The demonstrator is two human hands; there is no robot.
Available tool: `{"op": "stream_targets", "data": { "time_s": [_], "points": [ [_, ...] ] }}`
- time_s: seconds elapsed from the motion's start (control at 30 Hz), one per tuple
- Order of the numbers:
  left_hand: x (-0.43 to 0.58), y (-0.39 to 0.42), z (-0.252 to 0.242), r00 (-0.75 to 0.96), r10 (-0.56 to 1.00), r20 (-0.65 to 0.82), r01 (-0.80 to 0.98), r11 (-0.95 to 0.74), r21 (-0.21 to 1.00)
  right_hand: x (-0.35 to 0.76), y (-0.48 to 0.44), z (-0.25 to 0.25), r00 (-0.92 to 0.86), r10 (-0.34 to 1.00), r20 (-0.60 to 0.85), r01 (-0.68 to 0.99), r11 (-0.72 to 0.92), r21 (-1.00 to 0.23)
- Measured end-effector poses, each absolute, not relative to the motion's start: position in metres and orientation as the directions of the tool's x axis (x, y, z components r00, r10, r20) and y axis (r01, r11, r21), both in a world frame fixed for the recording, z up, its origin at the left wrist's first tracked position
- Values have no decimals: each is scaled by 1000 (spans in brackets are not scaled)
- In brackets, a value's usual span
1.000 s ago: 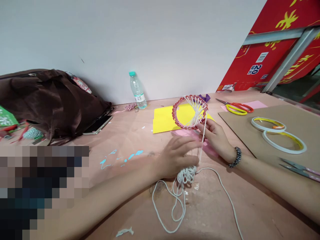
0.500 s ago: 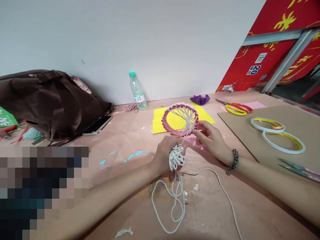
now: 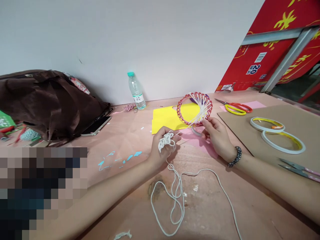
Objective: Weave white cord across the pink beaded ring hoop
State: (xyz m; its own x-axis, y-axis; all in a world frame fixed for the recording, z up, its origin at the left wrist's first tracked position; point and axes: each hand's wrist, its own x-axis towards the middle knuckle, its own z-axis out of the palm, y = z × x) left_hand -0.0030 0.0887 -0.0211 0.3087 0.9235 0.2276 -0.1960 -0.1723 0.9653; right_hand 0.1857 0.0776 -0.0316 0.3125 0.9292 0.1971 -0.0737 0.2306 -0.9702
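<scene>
My right hand (image 3: pixel 217 138), with a dark beaded bracelet on its wrist, grips the lower edge of a round hoop wrapped in red (image 3: pixel 193 94). White cord spokes cross the hoop towards its middle. My left hand (image 3: pixel 162 148) holds a small looped bundle of white cord (image 3: pixel 166 141) up near the hoop, apart from it. From that bundle a long white cord (image 3: pixel 172 200) trails down and lies in loose loops on the pink table top. A pale curved band (image 3: pixel 195 131) shows just under the hoop by my right fingers; I cannot tell what it is.
A yellow card (image 3: pixel 167 120) and pink paper (image 3: pixel 200 146) lie under my hands. Behind stand a water bottle (image 3: pixel 136 91) and a brown bag (image 3: pixel 50 103). To the right are yellow-red scissors (image 3: pixel 236 107) and a cardboard sheet (image 3: pixel 237 133) holding two white hoops (image 3: pixel 277 136).
My left hand has lifted the cord bundle up and to the left. The hoop has swung to the right and higher, and its tilt has changed. The cord on the table has shifted little.
</scene>
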Motion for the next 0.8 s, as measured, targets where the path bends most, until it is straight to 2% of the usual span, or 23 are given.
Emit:
{"op": "stream_targets", "data": {
  "time_s": [0.1,0.23,0.37,0.5,0.57,0.63,0.67,0.73,0.8],
  "points": [
    [-5,96,-23,247,935,255,-266,-187,946,188,79,-33,311,931,193,-120,240,-963],
    [-6,100,-25,199,941,274,-302,-207,930,187,79,-32,350,902,255,-96,305,-948],
    [-7,97,-24,260,919,296,-293,-217,931,188,81,-31,435,855,282,-93,354,-931],
    [-20,104,-24,397,869,296,-163,-250,954,193,86,-33,473,832,289,-120,385,-915],
    [-31,112,-23,515,785,344,-105,-341,934,196,89,-36,492,818,297,-135,409,-903],
    [-41,122,-21,674,631,384,-41,-488,872,200,92,-37,513,803,305,-157,437,-886],
    [-45,127,-20,769,528,360,-35,-527,849,202,94,-37,520,796,309,-166,449,-878],
    [-49,133,-20,893,361,270,-48,-520,853,207,96,-33,526,786,325,-173,473,-864],
    [-48,136,-22,922,325,211,-55,-428,902,212,97,-26,500,783,369,-157,501,-851]
  ]
}}
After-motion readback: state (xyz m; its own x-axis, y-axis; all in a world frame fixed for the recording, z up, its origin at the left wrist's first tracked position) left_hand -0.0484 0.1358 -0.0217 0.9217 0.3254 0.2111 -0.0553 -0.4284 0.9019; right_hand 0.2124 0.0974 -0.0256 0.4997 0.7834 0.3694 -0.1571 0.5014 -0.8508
